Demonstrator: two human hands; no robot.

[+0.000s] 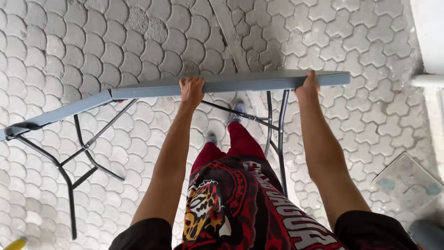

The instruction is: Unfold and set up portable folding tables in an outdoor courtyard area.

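A grey folding table point(240, 82) stands on its edge in front of me, seen from above, bent at its middle hinge toward the left. My left hand point(191, 89) grips the top edge near the hinge. My right hand point(308, 86) grips the same edge toward the right end. Black metal legs point(276, 129) hang folded out below the tabletop, on my side of it.
Grey interlocking paving stones point(115, 41) cover the ground. A second set of black legs point(71, 171) juts out at the left. A white wall and pipe point(428, 81) stand at the right, a flat slab point(407, 185) lies lower right, and a yellow object point(16, 243) sits at the bottom left corner.
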